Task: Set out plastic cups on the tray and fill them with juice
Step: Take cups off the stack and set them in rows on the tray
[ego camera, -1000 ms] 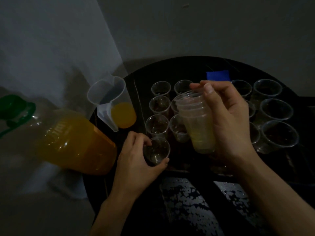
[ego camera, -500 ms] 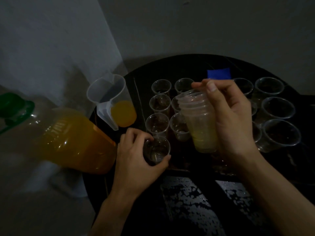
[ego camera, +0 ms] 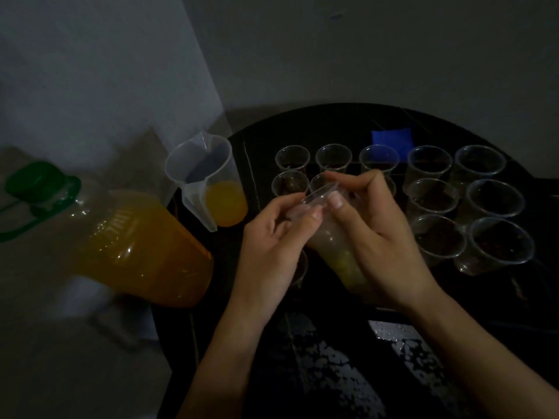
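Over the middle of the dark bench [ego camera: 302, 125], the right hand [ego camera: 384, 237] grips the tilted cup stack [ego camera: 329, 237]; the left hand [ego camera: 272, 246] pinches, seemingly, its top rim.

embossed lettering on juice bottle [ego camera: 136, 246] too blurred to read

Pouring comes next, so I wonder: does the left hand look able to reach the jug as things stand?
Likely yes, once freed: the left hand pinches the stack of cups that the right hand grips, but the jug stands just to its left with nothing between.
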A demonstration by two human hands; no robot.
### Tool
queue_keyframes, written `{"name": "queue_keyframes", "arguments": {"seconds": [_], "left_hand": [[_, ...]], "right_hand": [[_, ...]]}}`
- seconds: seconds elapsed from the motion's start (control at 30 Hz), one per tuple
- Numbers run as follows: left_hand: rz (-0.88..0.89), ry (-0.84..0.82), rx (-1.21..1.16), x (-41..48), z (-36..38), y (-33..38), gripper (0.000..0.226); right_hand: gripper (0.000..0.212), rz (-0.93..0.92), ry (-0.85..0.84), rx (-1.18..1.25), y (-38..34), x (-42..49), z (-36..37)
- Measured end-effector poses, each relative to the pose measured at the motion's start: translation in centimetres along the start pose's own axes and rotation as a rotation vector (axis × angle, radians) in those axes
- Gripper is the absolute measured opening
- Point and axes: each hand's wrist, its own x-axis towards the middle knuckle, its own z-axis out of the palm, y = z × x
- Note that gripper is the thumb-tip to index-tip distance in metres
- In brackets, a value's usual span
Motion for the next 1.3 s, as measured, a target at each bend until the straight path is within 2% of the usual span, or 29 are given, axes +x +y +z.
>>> {"name": "queue_keyframes", "arguments": {"seconds": [0.17,0.27,0.37,0.5,0.57,0.67,0.77,0.87,0.93,1.07,1.17,1.3], "left_hand": [[-0.081,0.027,-0.115,0.3,-0.8,-0.3,0.044],[-0.094,0.014,-0.125,0.5,-1.3,-0.5,0.055],[-0.08,0.042,-0.055,0.7,-1.4,-0.4,0.057],[0.048,0.145,0.193,0.6,-1.0,-0.5,0.054],[0.107,0.177,0.228,0.5,-0.8,-0.6,0.052],[0.159,0.265,0.127,0.4,-0.6,-0.2,0.048],[0.307,0.409,-0.117,0.4,-1.9,0.5,0.028],[0.434,0.446,-0.149,0.4,-3.3,0.6,0.042],[0.439,0.338,-0.003,-0.1,-3.0,0.1,0.05],[0.476,0.042,0.597,-1.2,-0.8,-1.4,0.06],[0.498,-0.045,0.772,-1.2,0.3,-2.4,0.063],[0.449,-0.031,1.009,-0.8,0.9,-4.0,0.07]], "right_hand": [[0.057,0.006,-0.176,-0.163,0.0,-0.2,-0.7],[0.057,-0.012,-0.198,-0.183,0.1,-0.6,-0.5],[0.054,-0.034,-0.192,-0.177,0.1,-0.9,-0.4],[0.049,-0.057,-0.195,-0.185,0.2,-1.2,-0.6],[0.047,-0.075,-0.186,-0.181,0.2,-1.4,-0.9],[0.045,-0.104,-0.183,-0.215,0.3,-1.5,-1.6],[0.047,-0.132,-0.181,-0.269,0.6,-1.6,-3.3],[0.045,-0.135,-0.068,-0.201,0.3,-1.6,-5.7],[0.04,-0.12,0.077,-0.097,-0.1,-1.5,-7.1],[0.033,-0.08,0.338,0.032,-0.5,-1.1,-8.9],[0.027,-0.071,0.394,0.038,-0.3,-0.9,-9.4],[0.039,-0.057,0.359,0.079,-0.7,-1.1,-9.3]]}}
